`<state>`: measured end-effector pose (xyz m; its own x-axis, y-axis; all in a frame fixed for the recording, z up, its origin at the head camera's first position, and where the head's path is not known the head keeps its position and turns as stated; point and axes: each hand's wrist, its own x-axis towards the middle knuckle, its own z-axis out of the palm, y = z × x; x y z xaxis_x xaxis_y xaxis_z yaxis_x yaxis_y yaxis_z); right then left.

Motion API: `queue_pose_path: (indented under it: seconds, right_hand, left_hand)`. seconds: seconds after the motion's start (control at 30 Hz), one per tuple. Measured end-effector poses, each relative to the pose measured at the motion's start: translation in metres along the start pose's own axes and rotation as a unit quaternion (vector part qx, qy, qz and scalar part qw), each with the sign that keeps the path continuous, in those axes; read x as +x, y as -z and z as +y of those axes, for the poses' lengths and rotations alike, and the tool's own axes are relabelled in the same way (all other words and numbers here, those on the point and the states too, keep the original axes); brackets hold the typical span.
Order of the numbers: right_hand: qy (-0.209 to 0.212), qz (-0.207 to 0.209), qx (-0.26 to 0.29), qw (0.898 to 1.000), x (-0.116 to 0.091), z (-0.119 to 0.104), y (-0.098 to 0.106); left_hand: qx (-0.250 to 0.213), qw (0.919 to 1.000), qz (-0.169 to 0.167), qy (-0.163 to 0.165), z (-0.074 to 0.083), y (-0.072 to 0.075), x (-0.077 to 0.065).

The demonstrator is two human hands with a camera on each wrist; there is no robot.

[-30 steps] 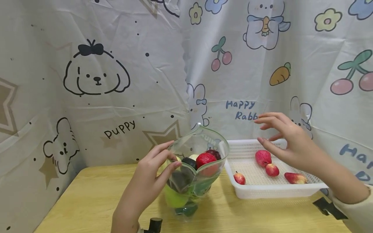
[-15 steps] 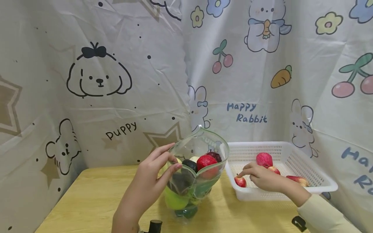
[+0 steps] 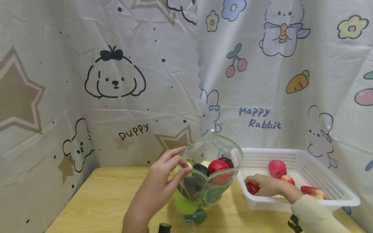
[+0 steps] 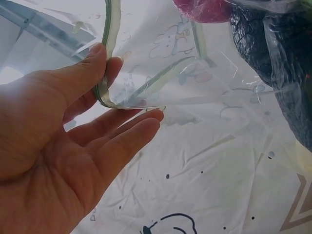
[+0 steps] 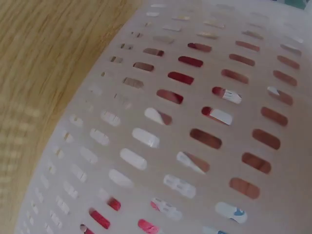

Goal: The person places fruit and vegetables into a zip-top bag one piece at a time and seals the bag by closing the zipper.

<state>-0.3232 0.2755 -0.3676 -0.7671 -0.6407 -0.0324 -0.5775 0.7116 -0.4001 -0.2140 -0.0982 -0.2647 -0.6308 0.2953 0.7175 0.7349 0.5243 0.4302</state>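
My left hand point(image 3: 163, 181) pinches the green-edged rim of a clear plastic zip bag point(image 3: 201, 153); the left wrist view shows thumb and forefinger on the rim point(image 4: 111, 34). Standing on the table with its mouth open, the bag holds a red fruit point(image 3: 218, 166), a dark green-black fruit point(image 3: 201, 168) and several others. Inside the white basket, at its left end, my right hand point(image 3: 266, 185) has its fingers around a small red apple point(image 3: 252, 188). In the right wrist view, the slotted basket wall point(image 5: 195, 141) hides most of that hand.
In the basket point(image 3: 274, 204) lie a pink-red fruit point(image 3: 277, 168), a small red-yellow apple point(image 3: 288, 179) and a long red-yellow fruit point(image 3: 314, 192). Wooden table point(image 3: 107, 194) extends to the left. A printed curtain point(image 3: 140, 74) hangs behind.
My right hand has come down from above the basket to its left end and taken hold of the small apple. My left hand stays at the bag rim; the head view has turned slightly left.
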Motion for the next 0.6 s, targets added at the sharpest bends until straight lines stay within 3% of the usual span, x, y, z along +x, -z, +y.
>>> queue_pose_path:
  seconds: [0.23, 0.43, 0.6]
  right_hand:
    - [-0.018, 0.119, 0.004, 0.993, -0.002, -0.001, -0.001]
    - [-0.023, 0.216, -0.007, 0.976, -0.006, -0.008, 0.003]
    - [-0.025, 0.270, -0.006, 0.963, -0.012, -0.017, 0.007]
  left_hand:
    - [0.002, 1.0000, -0.002, 0.000, 0.001, 0.003, 0.001]
    - [0.001, 0.9999, -0.010, 0.009, 0.000, 0.005, 0.000]
    - [0.000, 0.9999, -0.011, 0.011, -0.002, 0.007, -0.001]
